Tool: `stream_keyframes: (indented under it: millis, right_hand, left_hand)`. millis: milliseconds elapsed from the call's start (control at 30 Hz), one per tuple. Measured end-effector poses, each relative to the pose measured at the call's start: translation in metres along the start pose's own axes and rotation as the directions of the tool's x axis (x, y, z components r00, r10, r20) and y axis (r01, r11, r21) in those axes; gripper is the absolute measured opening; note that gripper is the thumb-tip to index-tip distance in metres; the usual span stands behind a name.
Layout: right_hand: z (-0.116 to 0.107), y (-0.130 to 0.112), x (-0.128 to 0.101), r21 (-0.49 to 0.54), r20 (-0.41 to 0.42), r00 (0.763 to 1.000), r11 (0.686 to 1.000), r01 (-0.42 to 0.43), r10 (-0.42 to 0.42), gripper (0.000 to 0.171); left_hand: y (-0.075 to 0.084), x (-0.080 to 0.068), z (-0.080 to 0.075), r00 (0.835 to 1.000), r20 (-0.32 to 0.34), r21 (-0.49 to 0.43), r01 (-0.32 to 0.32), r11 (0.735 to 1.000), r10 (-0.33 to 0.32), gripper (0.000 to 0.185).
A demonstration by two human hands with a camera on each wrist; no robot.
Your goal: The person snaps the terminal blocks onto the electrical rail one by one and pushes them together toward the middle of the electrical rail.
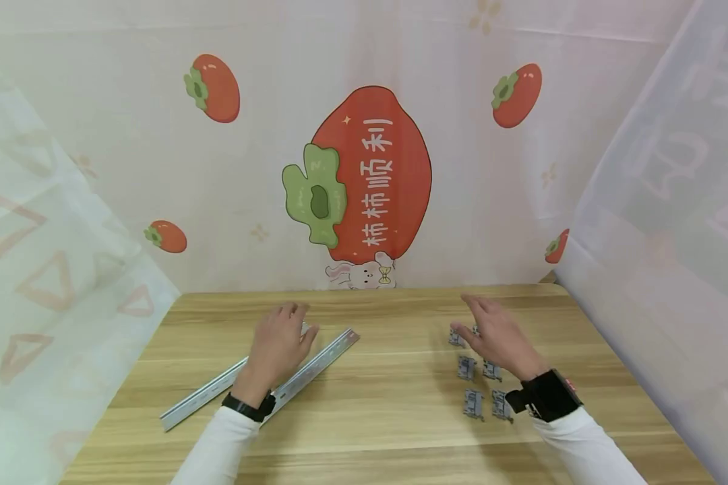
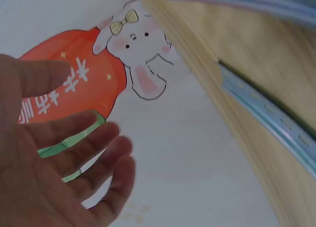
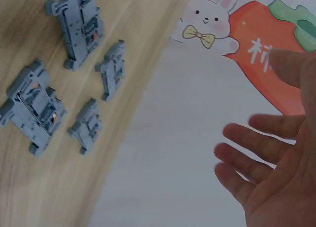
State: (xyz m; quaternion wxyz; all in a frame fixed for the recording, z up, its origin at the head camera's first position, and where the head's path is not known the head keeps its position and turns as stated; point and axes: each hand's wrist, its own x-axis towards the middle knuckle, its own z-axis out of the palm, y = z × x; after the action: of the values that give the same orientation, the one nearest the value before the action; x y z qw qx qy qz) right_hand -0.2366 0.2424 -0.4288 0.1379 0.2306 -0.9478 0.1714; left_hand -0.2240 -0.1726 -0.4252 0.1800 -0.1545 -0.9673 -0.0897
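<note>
Both our hands are released, fingers straight and holding nothing. Our left hand [image 1: 279,347] hovers over the metal rail [image 1: 315,364], which lies on the bench [image 1: 400,417] slanting from about 7 o'clock up to 1 o'clock beneath the palm; whether the palm touches it we cannot tell. Our right hand [image 1: 500,340] spreads above the grey terminal blocks [image 1: 473,403], a loose cluster reaching from the fingertips at 12 o'clock back to the wrist at 6 o'clock. In the right wrist view the blocks [image 3: 34,106] lie flat and apart from one another. We judge this the start: parts laid out, nothing picked. The next move seems to call for a pinch on one block and a steadying grip on the rail. Behind, at 12 o'clock, hangs a persimmon curtain [image 1: 370,175].
</note>
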Motion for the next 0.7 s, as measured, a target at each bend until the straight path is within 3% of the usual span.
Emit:
stream_keyframes:
  millis: [133, 300, 533, 700]
  right_hand:
    - [0.009, 0.008, 0.005, 0.032, 0.062, 0.998, 0.999, -0.004, 0.002, 0.057]
    - [0.020, 0.021, 0.014, 0.059, 0.164, 0.986, 0.998, -0.018, 0.008, 0.054]
    - [0.029, 0.024, 0.028, 0.043, 0.263, 0.965, 0.999, -0.032, 0.020, 0.060]
    - [0.034, 0.025, 0.033, 0.024, 0.317, 0.947, 0.998, -0.065, 0.054, 0.064]
  left_hand:
    - [0.005, -0.010, 0.003, 0.989, 0.136, -0.047, 0.061, 0.997, -0.054, 0.043]
    - [0.005, -0.023, 0.010, 0.957, 0.264, -0.070, 0.141, 0.987, -0.118, 0.040]
    - [-0.001, -0.040, 0.012, 0.900, 0.395, -0.036, 0.215, 0.976, -0.184, 0.035]
    - [-0.002, -0.048, 0.012, 0.858, 0.469, -0.015, 0.247, 0.969, -0.211, 0.049]
